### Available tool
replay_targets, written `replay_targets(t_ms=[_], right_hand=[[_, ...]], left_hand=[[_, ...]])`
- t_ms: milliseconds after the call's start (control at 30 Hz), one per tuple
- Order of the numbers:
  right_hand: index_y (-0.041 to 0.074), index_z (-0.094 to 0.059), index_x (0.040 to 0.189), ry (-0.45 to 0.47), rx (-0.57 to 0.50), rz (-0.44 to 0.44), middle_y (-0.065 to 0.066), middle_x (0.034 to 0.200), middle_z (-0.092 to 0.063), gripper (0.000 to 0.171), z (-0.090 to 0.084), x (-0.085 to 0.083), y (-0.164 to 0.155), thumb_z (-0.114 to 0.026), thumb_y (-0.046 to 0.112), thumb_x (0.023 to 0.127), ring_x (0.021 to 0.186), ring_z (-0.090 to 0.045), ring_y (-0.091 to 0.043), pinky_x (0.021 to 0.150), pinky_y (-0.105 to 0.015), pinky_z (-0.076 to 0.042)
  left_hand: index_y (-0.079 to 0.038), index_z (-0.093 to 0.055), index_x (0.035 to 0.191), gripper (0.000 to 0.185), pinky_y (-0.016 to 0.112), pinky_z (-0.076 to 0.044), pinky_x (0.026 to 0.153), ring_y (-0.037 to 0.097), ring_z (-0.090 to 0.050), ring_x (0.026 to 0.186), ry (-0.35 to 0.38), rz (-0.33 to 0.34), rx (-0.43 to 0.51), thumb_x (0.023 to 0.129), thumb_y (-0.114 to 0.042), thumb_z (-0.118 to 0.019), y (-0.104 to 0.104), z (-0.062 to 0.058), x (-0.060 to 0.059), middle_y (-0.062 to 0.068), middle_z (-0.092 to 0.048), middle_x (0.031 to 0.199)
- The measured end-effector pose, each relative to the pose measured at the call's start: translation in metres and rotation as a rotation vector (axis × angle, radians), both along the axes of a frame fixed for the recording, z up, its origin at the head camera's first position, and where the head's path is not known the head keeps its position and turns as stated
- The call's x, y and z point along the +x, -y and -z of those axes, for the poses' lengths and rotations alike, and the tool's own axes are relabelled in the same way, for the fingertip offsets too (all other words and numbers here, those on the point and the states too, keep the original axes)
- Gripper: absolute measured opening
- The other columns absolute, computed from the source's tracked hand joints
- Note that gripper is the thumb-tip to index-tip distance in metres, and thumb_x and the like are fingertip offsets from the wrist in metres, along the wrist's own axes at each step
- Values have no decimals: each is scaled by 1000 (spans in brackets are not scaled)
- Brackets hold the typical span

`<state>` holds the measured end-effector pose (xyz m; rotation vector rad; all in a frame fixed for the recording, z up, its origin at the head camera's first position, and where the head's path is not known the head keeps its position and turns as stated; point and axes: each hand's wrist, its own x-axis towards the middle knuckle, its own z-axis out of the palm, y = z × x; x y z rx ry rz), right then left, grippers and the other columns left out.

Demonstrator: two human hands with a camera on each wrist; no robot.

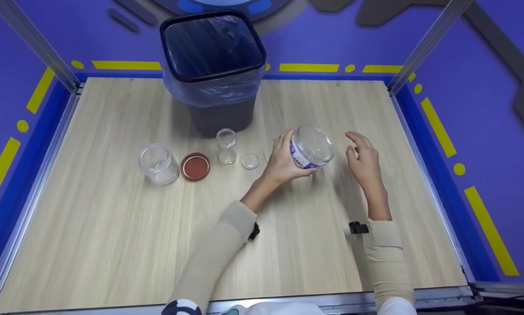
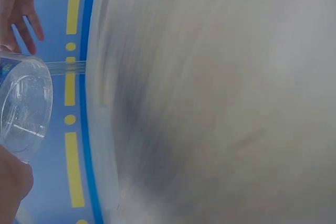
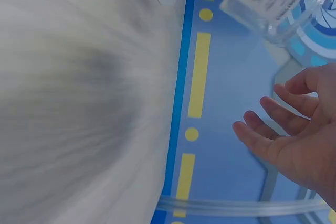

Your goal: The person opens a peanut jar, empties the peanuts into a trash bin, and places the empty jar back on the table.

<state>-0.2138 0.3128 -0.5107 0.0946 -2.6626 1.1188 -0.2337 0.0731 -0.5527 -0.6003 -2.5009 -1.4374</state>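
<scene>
My left hand (image 1: 283, 159) grips a clear jar (image 1: 314, 146) with a purple and white label, tilted and raised over the table. In the left wrist view the jar's clear round end (image 2: 26, 108) faces the camera, with part of the left hand (image 2: 13, 184) below it. To the right of the jar, apart from it, my right hand (image 1: 364, 162) is raised with nothing in it. Its fingers are loosely bent in the right wrist view, where the hand (image 3: 299, 129) is below the labelled jar (image 3: 270, 1).
On the wooden table (image 1: 135, 245) stand a clear jar (image 1: 159, 164) and a small clear bottle (image 1: 226, 148). A red-brown lid (image 1: 195, 166) and a small clear disc (image 1: 249, 161) lie between them and my left hand. A lined bin (image 1: 220, 118) stands behind.
</scene>
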Motion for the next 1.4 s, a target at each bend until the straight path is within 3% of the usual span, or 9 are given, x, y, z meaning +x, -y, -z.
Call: replay_targets(t_ms=[333, 500, 633, 800, 933, 1133, 1300, 1400], right_hand=[[-1, -57, 140, -22, -77, 93, -18, 146, -54, 39, 1, 13, -19, -48, 2, 102, 133, -52, -36, 108, -49, -46], [0, -58, 140, -17, -79, 112, -18, 147, -53, 39, 1, 19, -20, -49, 4, 102, 133, -52, -35, 109, -48, -46], [0, -58, 140, -24, -76, 106, -18, 147, -53, 39, 0, 19, -20, -50, 4, 102, 134, -51, -35, 109, -48, -46], [-1, -58, 139, -42, -70, 107, -18, 146, -54, 39, -3, 17, -20, -52, 3, 101, 136, -50, -35, 108, -50, -45], [-1, -58, 139, -46, -64, 106, -18, 145, -54, 39, -2, 17, -19, -53, 4, 101, 137, -49, -33, 108, -52, -45], [-2, -58, 139, -40, 2, 72, -21, 146, -53, 40, -2, 13, -12, -56, 7, 99, 139, -46, -37, 113, -52, -39], [-3, -53, 143, 29, 83, 48, -23, 151, -46, 47, -1, 11, -8, -59, 18, 101, 142, -39, -43, 118, -55, -28], [-3, -50, 145, 83, 119, 61, -25, 153, -42, 51, 2, 12, -10, -59, 21, 101, 142, -35, -46, 118, -56, -27]], left_hand=[[3, -29, 154, 123, 34, -35, 117, 31, -42, 142, 173, 11, -96, 62, -41, -97, -54, 24, -2, 20, -40, 154], [3, -28, 154, 120, 31, -33, 118, 31, -41, 143, 188, 55, -110, 64, -35, -97, -77, 27, -2, 19, -39, 154], [3, -28, 153, 120, 29, -34, 117, 30, -43, 142, 204, 40, -124, 63, -35, -98, -88, 27, -6, 19, -41, 153], [5, -27, 152, 122, 30, -31, 119, 32, -42, 143, 215, 50, -148, 62, -32, -99, -91, 27, -23, 21, -42, 152], [4, -27, 153, 122, 29, -24, 122, 32, -38, 145, 196, 54, -263, 63, -34, -98, -89, 26, -34, 20, -42, 153], [4, -21, 157, 132, 30, -25, 122, 30, -35, 148, 215, 54, -414, 62, -46, -96, -85, 25, -38, 20, -39, 157], [4, -13, 159, 143, 29, -22, 123, 31, -30, 150, 189, 93, -429, 57, -49, -96, -80, 22, -39, 21, -34, 160], [3, -9, 160, 143, 29, -18, 124, 33, -23, 153, 187, 146, -398, 59, -48, -96, -76, 20, -38, 22, -26, 164]])
